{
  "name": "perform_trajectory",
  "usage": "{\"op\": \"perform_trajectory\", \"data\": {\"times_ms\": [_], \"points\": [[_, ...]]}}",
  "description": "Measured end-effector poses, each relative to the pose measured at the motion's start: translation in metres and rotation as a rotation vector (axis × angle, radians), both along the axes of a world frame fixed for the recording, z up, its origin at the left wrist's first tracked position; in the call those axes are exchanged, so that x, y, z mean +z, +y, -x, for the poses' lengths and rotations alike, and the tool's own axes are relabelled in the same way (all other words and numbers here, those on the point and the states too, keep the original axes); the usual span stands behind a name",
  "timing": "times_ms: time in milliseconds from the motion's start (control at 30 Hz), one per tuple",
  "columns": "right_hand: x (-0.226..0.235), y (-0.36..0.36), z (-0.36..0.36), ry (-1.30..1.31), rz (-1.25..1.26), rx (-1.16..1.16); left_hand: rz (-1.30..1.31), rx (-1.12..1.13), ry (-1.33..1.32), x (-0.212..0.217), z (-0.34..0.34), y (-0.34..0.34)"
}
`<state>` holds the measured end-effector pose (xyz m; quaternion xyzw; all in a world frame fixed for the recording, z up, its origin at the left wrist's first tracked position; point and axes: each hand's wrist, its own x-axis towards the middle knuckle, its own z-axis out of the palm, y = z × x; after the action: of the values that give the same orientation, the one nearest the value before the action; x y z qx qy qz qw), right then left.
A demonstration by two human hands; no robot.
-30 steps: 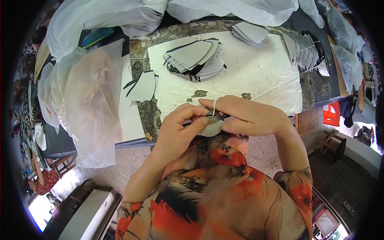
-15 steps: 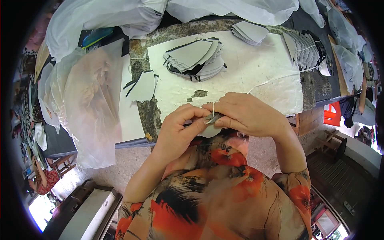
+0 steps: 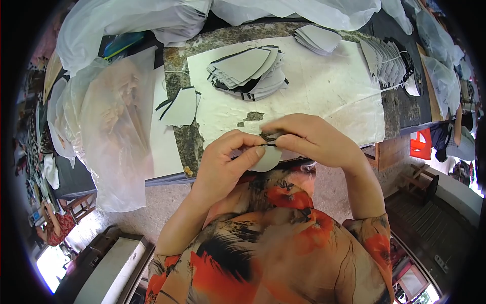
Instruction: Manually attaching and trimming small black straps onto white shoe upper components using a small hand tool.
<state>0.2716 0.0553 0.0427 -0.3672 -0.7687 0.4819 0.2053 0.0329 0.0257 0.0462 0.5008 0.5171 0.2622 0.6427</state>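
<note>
Close to my body, past the table's front edge, is a pale grey rounded cut piece point(image 3: 267, 159) with a black edging strip along its top. My left hand point(image 3: 225, 162) pinches it between thumb and fingers at its left side. My right hand point(image 3: 314, 141) is closed at the other end of the black edge, thumb against it and fingers curled over, slightly smeared by motion. Beyond my hands a stack of similar grey pieces with black edges point(image 3: 248, 71) lies on a white sheet point(image 3: 309, 91). A few more pieces point(image 3: 181, 106) lie at its left edge.
Further stacks of grey pieces point(image 3: 318, 39) point(image 3: 382, 63) lie at the back right, the rightmost tied with white cord point(image 3: 357, 100). Clear plastic bags point(image 3: 116, 137) cover the table's left side and its far edge. A red stool point(image 3: 420, 144) stands beyond on the right.
The white cord no longer loops over my right fingers. The cut piece has tipped to show more of its pale face, and my right hand has shifted slightly.
</note>
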Motion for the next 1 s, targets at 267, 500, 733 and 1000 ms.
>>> {"op": "perform_trajectory", "data": {"times_ms": [267, 500, 733, 1000], "points": [[0.017, -0.007, 0.018, 0.006, 0.53, -0.273, -0.222, -0.117, 0.104, 0.002, 0.001, -0.007], [0.012, -0.009, 0.022, 0.117, 0.476, -0.34, 0.269, 0.048, -0.212, 0.018, 0.011, -0.007], [0.022, -0.009, 0.022, 0.156, 0.538, -0.344, 0.331, 0.062, -0.203, 0.013, 0.017, 0.003], [0.014, -0.015, 0.02, -0.132, -0.121, -0.143, -0.037, 0.027, -0.029, 0.01, 0.011, 0.003]]}}
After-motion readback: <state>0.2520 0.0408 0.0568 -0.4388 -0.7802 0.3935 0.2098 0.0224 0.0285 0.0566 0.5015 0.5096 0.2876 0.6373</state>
